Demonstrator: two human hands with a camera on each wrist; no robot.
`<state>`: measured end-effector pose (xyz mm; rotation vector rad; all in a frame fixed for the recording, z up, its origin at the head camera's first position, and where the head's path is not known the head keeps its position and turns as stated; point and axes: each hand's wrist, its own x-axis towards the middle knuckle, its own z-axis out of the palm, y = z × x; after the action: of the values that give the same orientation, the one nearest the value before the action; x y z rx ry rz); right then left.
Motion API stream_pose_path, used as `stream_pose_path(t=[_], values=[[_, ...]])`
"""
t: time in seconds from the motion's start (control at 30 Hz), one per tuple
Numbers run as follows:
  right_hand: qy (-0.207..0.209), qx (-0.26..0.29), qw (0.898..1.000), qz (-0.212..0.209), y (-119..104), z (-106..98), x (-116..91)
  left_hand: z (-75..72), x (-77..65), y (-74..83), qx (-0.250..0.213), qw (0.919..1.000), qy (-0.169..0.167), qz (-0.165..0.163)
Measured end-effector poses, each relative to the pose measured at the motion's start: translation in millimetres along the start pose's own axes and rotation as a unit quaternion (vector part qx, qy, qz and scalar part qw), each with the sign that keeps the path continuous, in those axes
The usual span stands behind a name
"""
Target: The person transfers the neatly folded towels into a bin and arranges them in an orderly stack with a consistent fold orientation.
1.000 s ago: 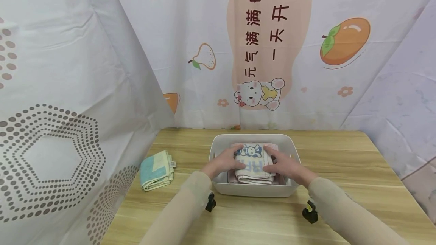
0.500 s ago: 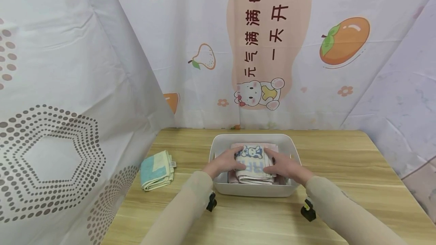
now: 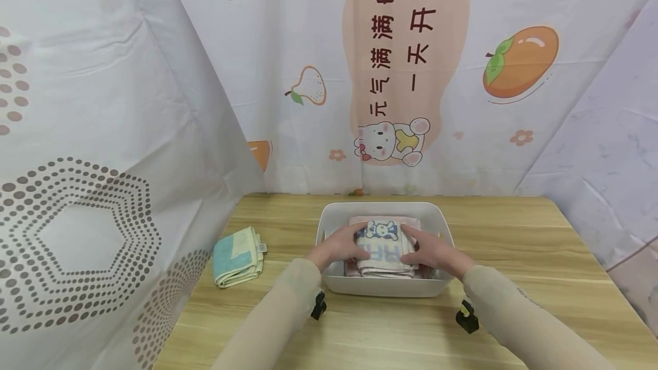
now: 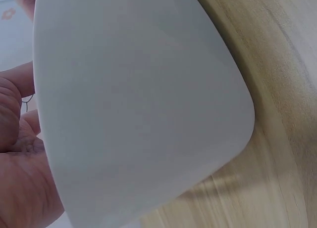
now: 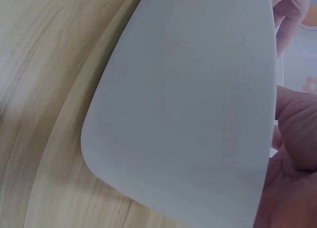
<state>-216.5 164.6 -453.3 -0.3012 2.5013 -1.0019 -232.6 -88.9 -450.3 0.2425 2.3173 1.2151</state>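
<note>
Compared with a second ago, we see the folded printed towel point(image 3: 382, 251) lying slightly nearer the front of the white bin point(image 3: 385, 287); we judge it is being settled on the pink cloth point(image 3: 352, 269) there. The left hand point(image 3: 341, 246) and right hand point(image 3: 433, 250) touch its sides, fingers apart. The bin stands mid-counter point(image 3: 498, 238), near the far edge; we find a blue-and-yellow cloth point(image 3: 238, 258) by the left edge. Printed curtains point(image 3: 308, 27) hang behind.

Bin wall point(image 3: 385, 288) partly hides left hand point(image 3: 339, 246) and right hand point(image 3: 436, 252) in wrist views; their grip unclear. Tag point(image 3: 263, 248) on left cloth point(image 3: 236, 260) too small to read.
</note>
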Motion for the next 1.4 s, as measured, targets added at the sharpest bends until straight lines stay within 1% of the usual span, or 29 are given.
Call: stream_pose_path(t=[0.13, 0.33, 0.57, 0.77, 0.9, 1.03, 1.17, 1.3, 1.4], values=[[-0.005, 0.002, 1.0, 0.001, 1, 0, -1, 0.4, -0.5, -1.1, -0.005, 1.0, 0.001, -0.004], [-0.019, 0.046, 0.999, -0.002, 1, 0, -5, 0.0, -1.2, -4.4, -0.022, 0.9998, 0.001, -0.004], [-0.012, 0.057, 0.998, -0.005, -1, -1, -8, -7.4, -7.9, -5.5, -0.041, 0.9991, 0.003, 0.0], [-0.005, 0.077, 0.997, -0.017, -1, -8, -13, -19.3, -14.8, -7.3, -0.068, 0.9976, 0.004, 0.014], [-0.004, 0.092, 0.996, -0.009, -1, -15, -16, -28.7, -16.8, -12.2, -0.093, 0.9955, 0.003, 0.016], [-0.003, 0.124, 0.992, -0.002, 0, -24, -19, -39.7, -21.4, -16.8, -0.122, 0.9924, 0.001, 0.014], [0.003, 0.159, 0.987, 0.007, 4, -34, -22, -51.7, -30.0, -19.4, -0.143, 0.9897, -0.007, 0.009], [0.01, 0.194, 0.981, 0.009, 12, -45, -23, -64.1, -41.3, -21.7, -0.165, 0.9862, -0.013, 0.013], [0.019, 0.217, 0.976, 0.012, 18, -52, -24, -73.3, -48.9, -26.4, -0.184, 0.9827, -0.015, 0.019]])
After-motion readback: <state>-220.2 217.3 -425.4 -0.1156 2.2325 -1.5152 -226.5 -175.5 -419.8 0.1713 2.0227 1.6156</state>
